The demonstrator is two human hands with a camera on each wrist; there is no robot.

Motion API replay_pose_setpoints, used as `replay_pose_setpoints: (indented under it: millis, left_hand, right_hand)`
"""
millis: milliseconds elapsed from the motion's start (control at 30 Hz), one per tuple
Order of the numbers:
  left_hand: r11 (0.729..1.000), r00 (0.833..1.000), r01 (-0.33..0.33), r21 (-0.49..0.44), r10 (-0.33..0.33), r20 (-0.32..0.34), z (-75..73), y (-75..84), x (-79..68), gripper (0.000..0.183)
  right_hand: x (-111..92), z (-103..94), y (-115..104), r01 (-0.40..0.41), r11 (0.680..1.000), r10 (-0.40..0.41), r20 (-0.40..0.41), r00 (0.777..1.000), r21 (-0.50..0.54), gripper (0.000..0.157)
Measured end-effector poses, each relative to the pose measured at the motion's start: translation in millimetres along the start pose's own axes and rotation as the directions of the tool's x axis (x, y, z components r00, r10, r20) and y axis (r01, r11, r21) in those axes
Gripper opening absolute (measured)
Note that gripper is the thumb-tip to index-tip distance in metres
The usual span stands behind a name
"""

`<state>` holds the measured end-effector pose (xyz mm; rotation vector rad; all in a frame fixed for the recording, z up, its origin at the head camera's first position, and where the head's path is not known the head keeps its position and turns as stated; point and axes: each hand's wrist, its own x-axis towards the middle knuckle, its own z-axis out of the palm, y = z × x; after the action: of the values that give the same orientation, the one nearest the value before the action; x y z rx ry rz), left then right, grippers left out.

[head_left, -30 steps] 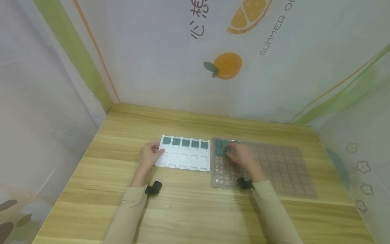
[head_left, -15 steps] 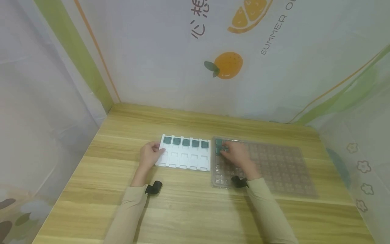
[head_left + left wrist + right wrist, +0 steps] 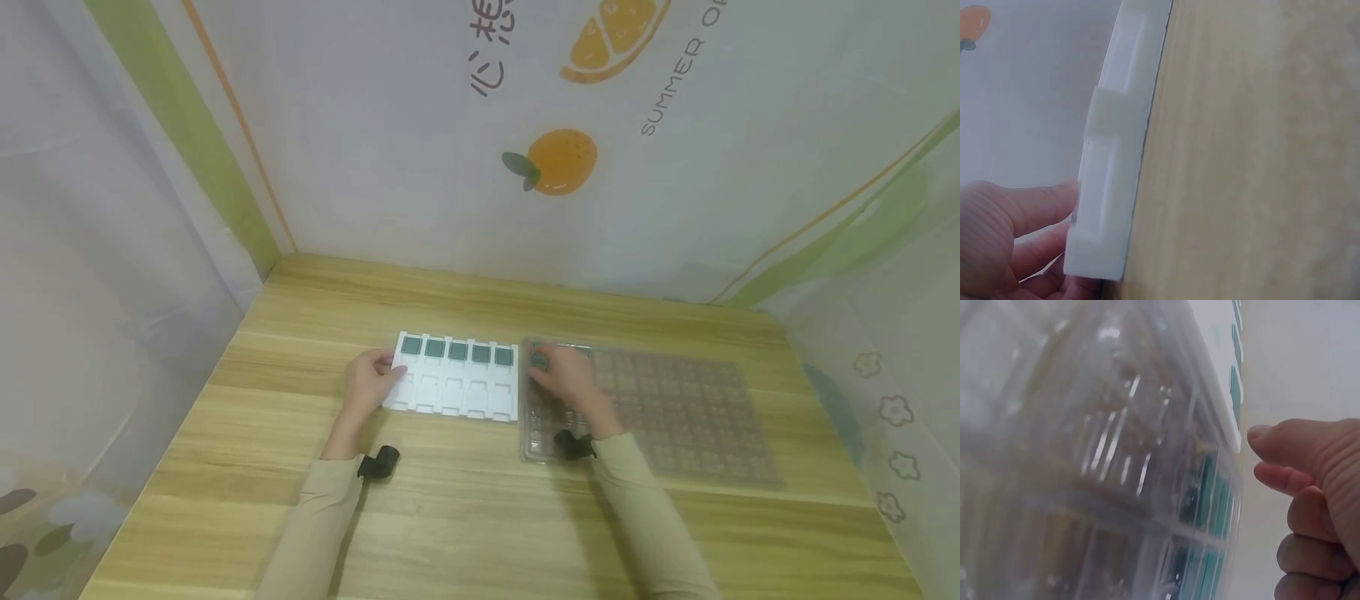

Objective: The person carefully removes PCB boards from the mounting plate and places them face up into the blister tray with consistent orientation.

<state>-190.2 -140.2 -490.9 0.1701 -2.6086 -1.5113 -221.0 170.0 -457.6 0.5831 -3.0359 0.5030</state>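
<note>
My left hand (image 3: 369, 383) grips the left edge of a white plastic tray (image 3: 453, 392), thumb on top and fingers beneath, as the left wrist view (image 3: 1019, 237) also shows. Flat green square pieces (image 3: 457, 351) fill its far row of pockets; its near row is bare. My right hand (image 3: 567, 375) is over the left end of a clear plastic tray (image 3: 675, 408), thumb and forefinger beside a green piece (image 3: 538, 360). In the right wrist view, thumb and forefinger stand slightly apart with nothing visible between them, the other fingers curled. The hand hides most green pieces of that tray.
Both trays lie side by side on a wooden table (image 3: 450, 517), a narrow gap between them. A white printed cloth (image 3: 390, 167) hangs behind and at the sides. Each wrist carries a small black camera (image 3: 379, 462).
My right hand has moved left across the clear tray, from its second column of green pieces to its left edge. The left hand and white tray have stayed put.
</note>
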Motion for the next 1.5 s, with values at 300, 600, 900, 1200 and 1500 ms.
replay_pose_setpoints:
  millis: [300,600,900,1200,1500]
  left_hand:
    - [1.0,1.0,0.003,-0.002,-0.003,0.009,-0.8,0.2,0.1,0.033]
    - [1.0,1.0,0.011,-0.004,-0.011,0.0,-0.3,1.2,0.0,0.033]
    - [1.0,1.0,0.006,-0.006,-0.006,-0.003,-0.6,1.2,-0.4,0.033]
    - [1.0,1.0,0.011,-0.013,-0.011,0.009,-0.8,0.0,-0.8,0.034]
    - [1.0,1.0,0.024,-0.016,-0.023,0.008,0.1,-0.8,0.5,0.033]
  right_hand:
    - [5.9,5.0,-8.4,-0.007,1.0,0.007,0.007,1.0,0.024,0.031]
    - [11.9,9.8,-13.7,-0.01,0.999,0.009,0.022,1.0,0.035,0.032]
    - [17.3,12.7,-18.6,-0.032,0.999,0.03,0.045,0.999,0.04,0.034]
    - [19.7,14.1,-22.1,-0.045,0.999,0.043,0.069,0.997,0.027,0.036]
    - [22.1,14.8,-23.6,-0.049,0.998,0.047,0.065,0.997,0.029,0.036]
